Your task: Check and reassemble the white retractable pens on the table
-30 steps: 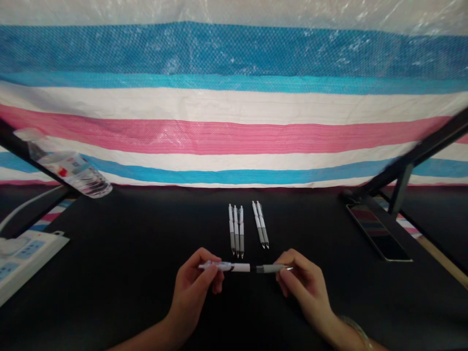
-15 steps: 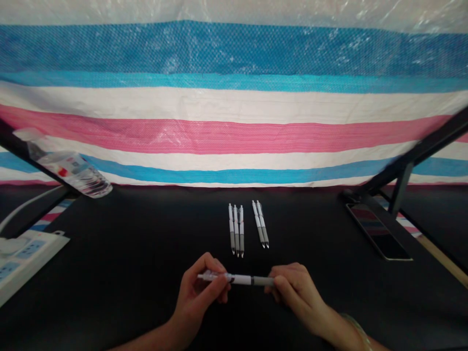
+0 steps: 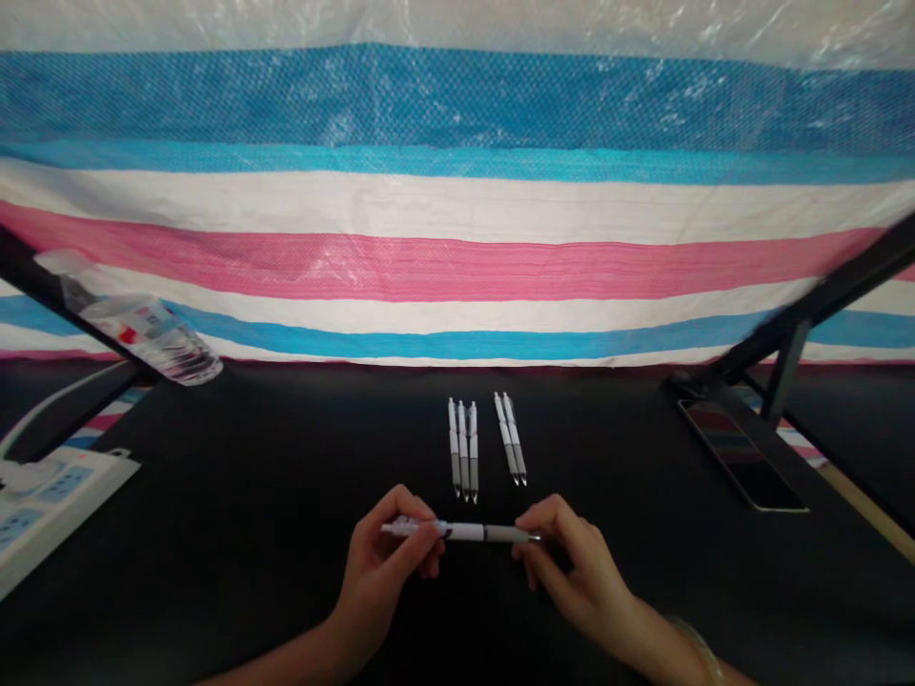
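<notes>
A white retractable pen with a grey grip (image 3: 468, 533) lies level between my hands, its metal tip toward the right. Around its clicker end, the thumb and fingers of my left hand (image 3: 382, 572) are closed. My right hand (image 3: 579, 572) is at the tip end, thumb and index finger apart, with the metal tip showing between them. Its fingertips are against or just behind the grey grip; I cannot tell which. Beyond the hands, a group of three similar pens (image 3: 463, 448) lies on the black table (image 3: 286, 495), with two more pens (image 3: 510, 438) to their right.
A clear plastic bottle (image 3: 153, 333) leans at the back left, near a black bar. On the left edge is a white power strip (image 3: 64, 505). A phone (image 3: 740, 453) lies at the right beside a black bracket (image 3: 782, 362). Striped sheeting (image 3: 457, 267) hangs behind.
My right thumb has come away from the pen and the right fingers have loosened, uncovering the metal tip. The pen and both hands have shifted slightly up and left.
</notes>
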The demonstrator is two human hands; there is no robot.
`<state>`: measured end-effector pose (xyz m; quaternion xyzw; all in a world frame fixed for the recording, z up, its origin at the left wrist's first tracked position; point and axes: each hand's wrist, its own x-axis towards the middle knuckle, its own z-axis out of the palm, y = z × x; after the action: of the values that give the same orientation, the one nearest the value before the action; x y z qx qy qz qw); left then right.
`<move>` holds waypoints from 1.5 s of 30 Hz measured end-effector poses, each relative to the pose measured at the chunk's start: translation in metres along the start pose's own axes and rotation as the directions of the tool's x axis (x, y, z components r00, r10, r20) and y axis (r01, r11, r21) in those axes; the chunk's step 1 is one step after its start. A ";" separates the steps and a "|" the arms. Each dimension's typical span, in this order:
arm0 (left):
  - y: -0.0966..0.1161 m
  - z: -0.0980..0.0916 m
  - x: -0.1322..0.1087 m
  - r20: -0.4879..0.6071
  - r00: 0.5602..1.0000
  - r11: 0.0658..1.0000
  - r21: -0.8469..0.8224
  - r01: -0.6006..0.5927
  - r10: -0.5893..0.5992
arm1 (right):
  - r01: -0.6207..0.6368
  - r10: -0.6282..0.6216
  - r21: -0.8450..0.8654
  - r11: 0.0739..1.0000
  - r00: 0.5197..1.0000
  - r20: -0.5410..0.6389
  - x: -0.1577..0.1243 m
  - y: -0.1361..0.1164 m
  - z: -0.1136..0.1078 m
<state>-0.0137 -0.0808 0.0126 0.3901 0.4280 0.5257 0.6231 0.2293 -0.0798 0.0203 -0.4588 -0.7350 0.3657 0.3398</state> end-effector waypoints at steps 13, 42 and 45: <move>0.004 -0.001 0.006 0.040 0.999 0.999 0.034 0.009 -0.010 | 0.185 -0.184 -0.207 0.961 0.983 0.024 0.004 0.001 -0.001; 0.008 0.001 0.045 0.119 0.993 0.997 0.077 -0.021 0.012 | 0.090 -0.066 -0.137 0.987 0.983 0.174 0.007 0.001 0.012; 0.008 0.001 0.048 0.165 0.986 0.998 0.065 -0.013 0.002 | 0.232 -0.208 -0.179 0.956 0.967 0.145 0.009 0.007 0.013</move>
<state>-0.0112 -0.0320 0.0146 0.4541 0.3906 0.4795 0.6413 0.2183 -0.0720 0.0098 -0.3812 -0.8336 0.2798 0.2854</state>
